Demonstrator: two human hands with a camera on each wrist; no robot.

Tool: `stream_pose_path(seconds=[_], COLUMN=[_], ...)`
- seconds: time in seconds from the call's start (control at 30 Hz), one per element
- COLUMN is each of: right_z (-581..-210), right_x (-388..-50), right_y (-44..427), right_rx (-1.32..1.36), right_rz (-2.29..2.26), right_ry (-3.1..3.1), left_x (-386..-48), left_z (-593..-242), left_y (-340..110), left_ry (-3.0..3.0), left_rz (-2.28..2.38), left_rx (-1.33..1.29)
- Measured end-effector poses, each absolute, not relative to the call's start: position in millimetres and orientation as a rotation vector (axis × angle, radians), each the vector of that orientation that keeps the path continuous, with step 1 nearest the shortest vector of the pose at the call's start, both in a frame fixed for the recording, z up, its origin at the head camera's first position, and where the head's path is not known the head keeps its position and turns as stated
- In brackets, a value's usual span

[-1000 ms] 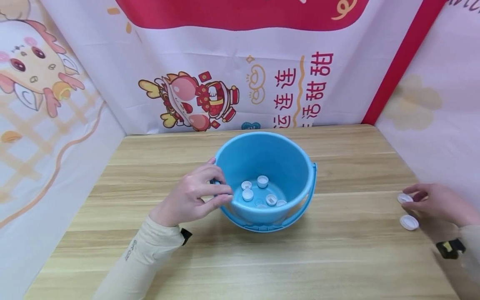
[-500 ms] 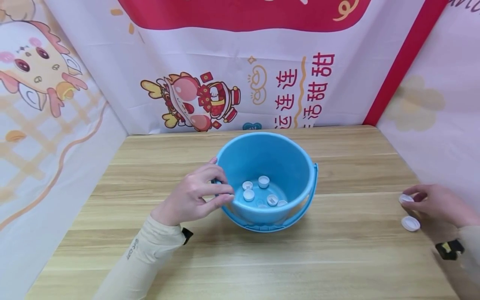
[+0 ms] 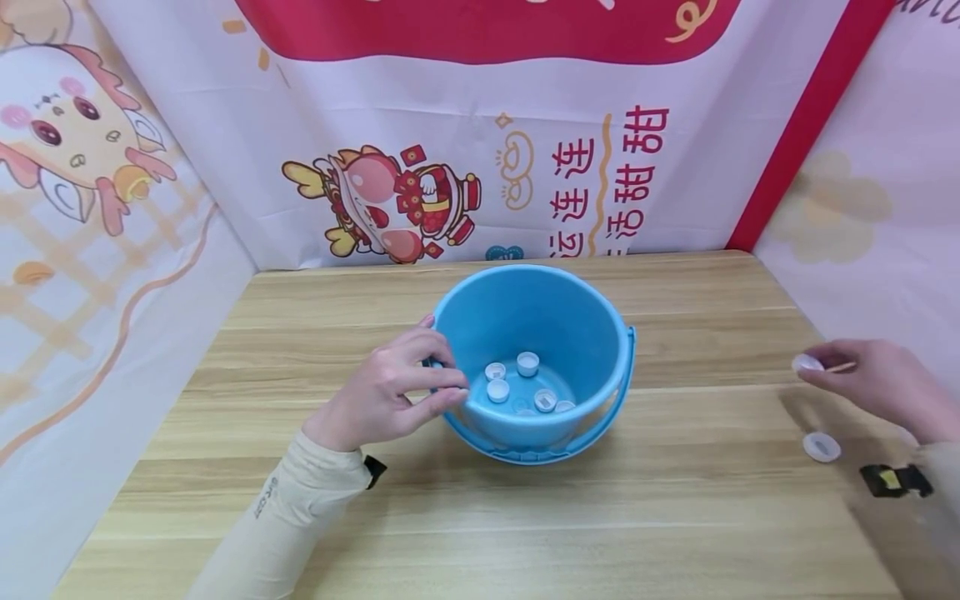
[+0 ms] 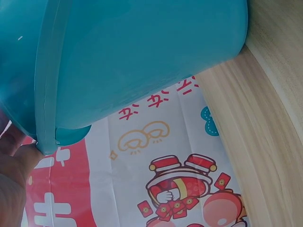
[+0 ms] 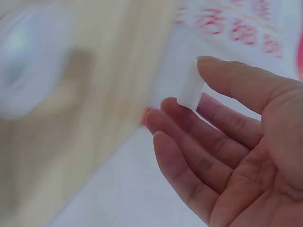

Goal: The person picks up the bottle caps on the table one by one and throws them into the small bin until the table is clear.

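Note:
A light blue bucket [image 3: 528, 308] stands on the table, with several white bottle caps [image 3: 527, 364] lying on its floor. My left hand [image 3: 393, 390] grips the bucket's left rim; in the left wrist view the thumb lies by the rim at the handle's end. Off at the table's right edge, my right hand [image 3: 877, 385] pinches a white bottle cap [image 5: 191, 89] between thumb and fingers, above the tabletop. Another white bottle cap [image 3: 822, 447] lies on the wood just below that hand.
The bucket's blue handle [image 3: 611, 421] hangs down around its front right side. A wooden table [image 3: 480, 533] carries everything. Printed cloth [image 3: 420, 92] hangs behind and on both sides, close to the table's edges.
My right hand has lifted the white bottle cap off the table and raised it slightly. The left hand and the bucket stay put.

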State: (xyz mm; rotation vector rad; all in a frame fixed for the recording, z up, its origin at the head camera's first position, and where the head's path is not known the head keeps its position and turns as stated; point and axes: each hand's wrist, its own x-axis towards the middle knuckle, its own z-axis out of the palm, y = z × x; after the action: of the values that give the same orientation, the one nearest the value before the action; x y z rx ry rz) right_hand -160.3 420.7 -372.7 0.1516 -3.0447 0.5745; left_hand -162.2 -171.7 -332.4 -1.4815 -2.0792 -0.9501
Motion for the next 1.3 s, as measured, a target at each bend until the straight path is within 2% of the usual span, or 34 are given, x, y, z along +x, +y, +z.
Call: stream_pose_path(seconds=[0.37, 0.67, 1.07, 1.3], right_z=[-308, -259, -207, -197], right_x=[-157, -161, -170, -171], right_y=[314, 235, 176, 158], right_rx=[0.071, 0.292, 0.592, 0.663], right_rz=[0.986, 1.118, 1.134, 1.142], right_ry=[-2.8, -2.691, -2.621, -2.648], left_x=[-161, -161, -161, -160], left_z=[-332, -332, -330, -330], left_y=[-173, -173, -174, -174], left_ry=[-2.092, -2.089, -2.101, -2.104], left_rz=[-0.942, -0.923, -0.938, -0.92], left_rx=[-1.485, -1.486, -1.476, -1.471])
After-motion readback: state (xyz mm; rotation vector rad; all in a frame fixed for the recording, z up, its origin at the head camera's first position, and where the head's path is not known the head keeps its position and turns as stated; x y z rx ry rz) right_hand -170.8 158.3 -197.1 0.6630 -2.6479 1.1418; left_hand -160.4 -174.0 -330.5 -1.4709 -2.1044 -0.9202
